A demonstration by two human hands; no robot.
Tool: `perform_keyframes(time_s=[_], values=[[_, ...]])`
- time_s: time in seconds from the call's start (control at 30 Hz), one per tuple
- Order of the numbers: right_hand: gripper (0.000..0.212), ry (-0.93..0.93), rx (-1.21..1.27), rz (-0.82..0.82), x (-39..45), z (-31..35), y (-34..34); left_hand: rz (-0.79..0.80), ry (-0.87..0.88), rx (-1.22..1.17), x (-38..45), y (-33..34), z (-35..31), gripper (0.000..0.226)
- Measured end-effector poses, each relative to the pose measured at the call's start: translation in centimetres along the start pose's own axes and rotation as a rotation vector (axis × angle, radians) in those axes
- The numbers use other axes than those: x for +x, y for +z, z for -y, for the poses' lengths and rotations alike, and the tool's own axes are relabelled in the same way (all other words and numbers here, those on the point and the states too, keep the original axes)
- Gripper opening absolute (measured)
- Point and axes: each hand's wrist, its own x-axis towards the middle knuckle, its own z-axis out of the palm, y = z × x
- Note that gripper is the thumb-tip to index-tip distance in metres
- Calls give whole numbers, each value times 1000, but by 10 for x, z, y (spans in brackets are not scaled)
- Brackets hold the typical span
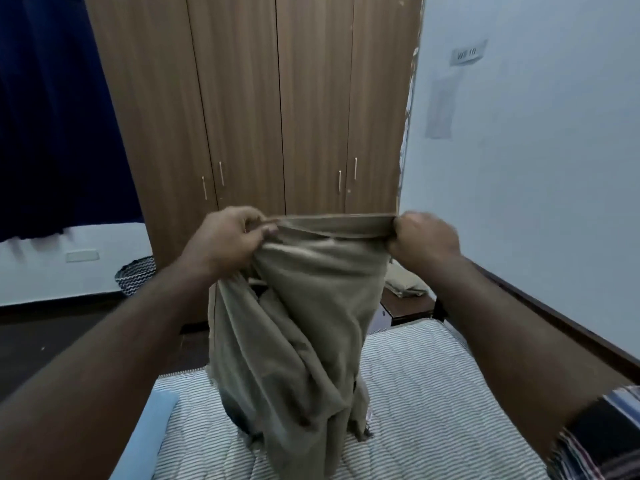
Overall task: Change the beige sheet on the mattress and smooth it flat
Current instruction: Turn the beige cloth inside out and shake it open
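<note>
- While both arms are reaching forward over the bed, the left hand (227, 239) is pinching one end of the beige sheet (294, 323) along its top edge, fingers curled round the cloth.
- The right hand (424, 237) is gripping the other end of that same edge, fist closed on the fabric, so the edge is stretching taut and level between the two hands.
- Below the edge the sheet is hanging in loose bunched folds, and its lower part is trailing down onto the mattress (433, 393).
- The mattress is lying bare, showing a quilted cover with thin grey stripes, and a pale blue pillow (145, 431) is sitting at its near left side.
- A wooden wardrobe (277, 98) with four doors is standing behind the sheet, at the foot of the bed.
- A folded beige cloth (403, 284) is resting on a dark low table (408, 308) just beyond the mattress, near the right wall.
- A dark blue curtain (52, 116) is hanging at the far left, and a zigzag-patterned basket (136, 275) is standing on the floor beside the wardrobe.
- A striped sleeve (602, 441) is showing at the lower right.
</note>
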Motion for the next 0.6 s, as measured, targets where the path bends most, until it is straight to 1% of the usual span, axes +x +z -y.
perform_keyframes(time_s=[0.03,0.07,0.1,0.13,0.2,0.23,0.27,0.3,0.33,0.37,0.4,0.43,0.47,0.5,0.53,0.57,0.6], values=[[20,17,-34,110,-2,-6,-1,65,-16,56,-1,0,-1,16],[20,32,-32,107,0,-12,-10,56,8,57,1,-3,-4,16],[20,36,-8,19,6,-17,-24,-21,72,27,4,-8,-10,16],[18,33,15,-151,14,-20,-41,-147,151,-7,9,-14,-18,16],[11,26,42,-577,28,-24,-72,-418,301,-62,19,-30,-36,20],[9,7,54,-707,30,-25,-79,-500,327,-79,21,-35,-41,21],[9,17,52,-703,28,-24,-78,-500,325,-81,22,-37,-40,20],[11,24,66,-553,24,-23,-70,-414,282,-60,23,-34,-35,19],[13,46,72,-299,17,-21,-57,-274,196,-15,22,-28,-26,18],[16,61,64,-4,9,-21,-43,-129,100,48,17,-21,-17,17],[18,64,72,209,1,-22,-35,-41,38,102,12,-16,-6,18],[20,58,103,254,-2,-24,-37,-32,22,112,9,-12,2,19],[25,37,120,163,3,-26,-44,-73,31,79,9,-12,5,17],[29,22,123,-22,12,-28,-56,-142,61,20,10,-12,4,15],[29,7,118,-267,20,-29,-71,-227,99,-38,12,-14,0,16],[26,-5,162,-495,26,-30,-83,-313,142,-84,13,-16,-7,19],[21,-22,221,-666,29,-28,-89,-383,175,-107,14,-17,-14,23]])
